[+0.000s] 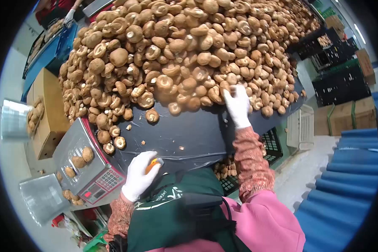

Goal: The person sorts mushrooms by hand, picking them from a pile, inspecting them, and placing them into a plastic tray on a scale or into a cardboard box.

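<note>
Clasping a small orange object (152, 164) in the gloved left hand (139, 176) over the bench (189, 134) edge; laying the gloved right hand (238, 105) on the mushroom pile (176, 50), grip impossible to tell. Leftward, a scale (103, 184) bearing mushrooms.

Pale concrete floor (306, 176), evenly lit. Black sheet-covered table (189, 134) centre, grey digital scale (109, 180) at its left corner. Right: stacked black plastic crates (340, 84), brown cardboard boxes (353, 113), white slotted plastic basket (300, 128), blue ribbed stack (348, 189). Upper left: blue plastic crate (59, 46), open tan cardboard carton (50, 122) below it.
</note>
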Available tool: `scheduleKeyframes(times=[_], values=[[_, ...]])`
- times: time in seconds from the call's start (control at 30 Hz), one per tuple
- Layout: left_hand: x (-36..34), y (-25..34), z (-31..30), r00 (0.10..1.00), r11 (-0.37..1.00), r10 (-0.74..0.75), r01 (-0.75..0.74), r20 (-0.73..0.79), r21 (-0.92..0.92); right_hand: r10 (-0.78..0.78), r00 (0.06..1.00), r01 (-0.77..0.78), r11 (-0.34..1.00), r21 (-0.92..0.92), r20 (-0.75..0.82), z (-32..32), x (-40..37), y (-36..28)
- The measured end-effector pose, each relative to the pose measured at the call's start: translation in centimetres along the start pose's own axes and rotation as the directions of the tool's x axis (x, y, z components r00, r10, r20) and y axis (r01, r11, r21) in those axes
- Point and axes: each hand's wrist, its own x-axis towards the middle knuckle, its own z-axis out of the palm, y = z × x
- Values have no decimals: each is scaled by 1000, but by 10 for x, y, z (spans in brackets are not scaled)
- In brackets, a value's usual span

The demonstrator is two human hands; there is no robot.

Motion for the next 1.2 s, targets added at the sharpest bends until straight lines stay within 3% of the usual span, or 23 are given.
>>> scheduleKeyframes(times=[0.03, 0.07, 0.1, 0.13, 0.23, 0.27, 0.3, 0.37, 0.4, 0.43, 0.5, 0.57, 0.63, 0.67, 0.73, 0.77, 0.8, 0.83, 0.93, 1.2], values=[[-2, -1, 3, 1000, 999, -25, 25, -11, -25, 117, 987, -138, 967, 215, 110, -7, 1, 6], [-4, -3, 5, 997, 995, -77, 76, -20, -62, 203, 954, -296, 756, 583, 222, -14, -2, 13], [-4, -1, 8, 995, 990, -102, 100, -13, -96, 242, 902, -427, 390, 816, 357, -24, -10, 13], [-1, 3, 9, 993, 984, -122, 121, 1, -129, 207, 870, -472, 82, 878, 448, -42, -20, -2], [11, 5, 16, 974, 937, -186, 215, 126, -276, 169, 798, -561, -144, 815, 578, -55, -40, -5], [14, 7, 19, 970, 925, -187, 228, 158, -305, 126, 783, -589, -164, 791, 609, -54, -47, -2], [19, 9, 20, 964, 912, -193, 246, 186, -329, 107, 784, -600, -122, 791, 611, -54, -54, -6], [49, 27, 28, 919, 726, -169, 361, 358, -585, 64, 782, -619, -42, 785, 620, -56, -66, -30], [56, 35, 31, 894, 530, -161, 435, 418, -727, 56, 781, -622, -1, 783, 622, -58, -72, -45], [64, 42, 35, 876, 451, -153, 473, 457, -757, 35, 803, -588, 207, 782, 595, -56, -80, -53], [72, 44, 52, 855, -4, -89, 513, 511, -858, -31, 837, -428, 584, 690, 546, -54, -97, -66], [79, 51, 60, 889, -121, 2, 455, 458, -882, -99, 825, -416, 561, 716, 557, -56, -108, -86], [76, 65, 58, 927, 131, -118, 370, 356, -920, -121, 835, -427, 471, 772, 537, -48, -117, -86], [73, 71, 56, 941, 257, -168, 330, 294, -908, -125, 834, -411, 507, 757, 537, -47, -120, -88], [70, 77, 54, 948, 384, -232, 296, 219, -875, -141, 833, -371, 576, 728, 536, -46, -122, -93], [68, 79, 52, 950, 448, -258, 279, 176, -849, -109, 797, -451, 548, 705, 594, -48, -123, -97], [68, 81, 48, 931, 392, -294, 326, 218, -860, -80, 756, -526, 517, 676, 650, -53, -123, -101], [67, 79, 48, 939, 441, -288, 304, 187, -844, -52, 711, -597, 484, 640, 701, -55, -124, -104], [65, 72, 55, 959, 535, -253, 249, 129, -807, -49, 709, -607, 465, 644, 703, -55, -127, -103], [63, 70, 67, 958, 473, -206, 278, 201, -836, 45, 715, -598, 558, 576, 698, -78, -130, -96]])
